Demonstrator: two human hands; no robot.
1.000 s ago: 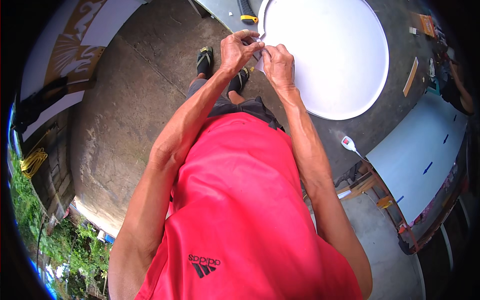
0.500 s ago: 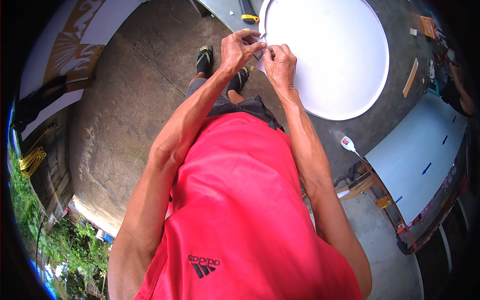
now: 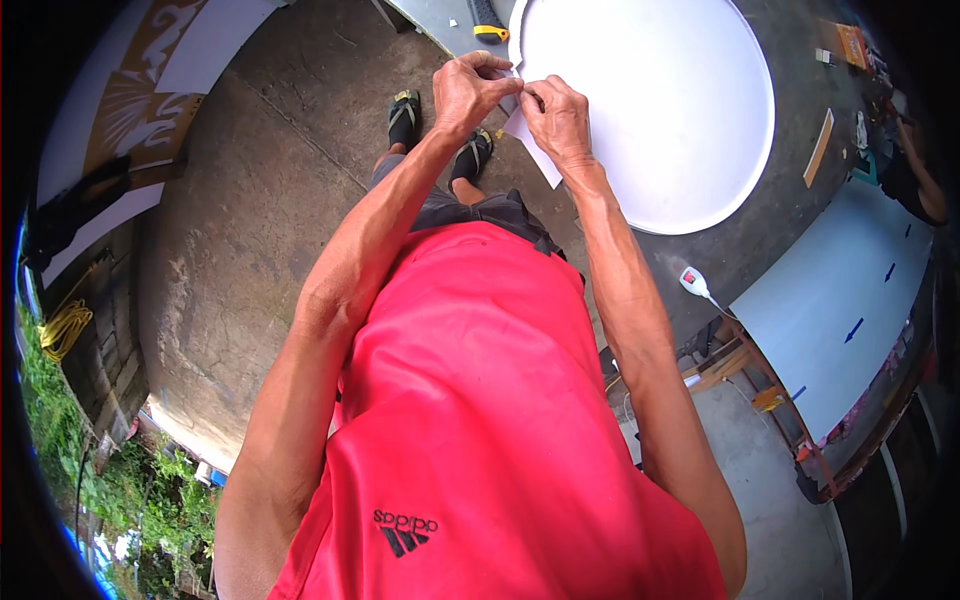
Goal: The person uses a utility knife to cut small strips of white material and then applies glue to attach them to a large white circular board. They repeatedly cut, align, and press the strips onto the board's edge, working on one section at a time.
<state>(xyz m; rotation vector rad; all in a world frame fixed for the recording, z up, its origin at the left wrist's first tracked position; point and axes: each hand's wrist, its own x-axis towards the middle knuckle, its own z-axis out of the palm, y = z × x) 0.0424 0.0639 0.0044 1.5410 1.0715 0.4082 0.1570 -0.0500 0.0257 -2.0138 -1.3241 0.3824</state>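
Head view: white sheet [image 3: 530,150] pinched between both hands' fingertips [image 3: 515,85].

A small white sheet [image 3: 530,150], flat and thin, is pinched at its top edge between both hands; it hangs tilted, lower corner pointing down; it overlaps the left rim of a large white round disc [image 3: 650,100]

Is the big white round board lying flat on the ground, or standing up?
Lying flat. The white round board rests face up on the concrete floor, its whole disc visible from above.
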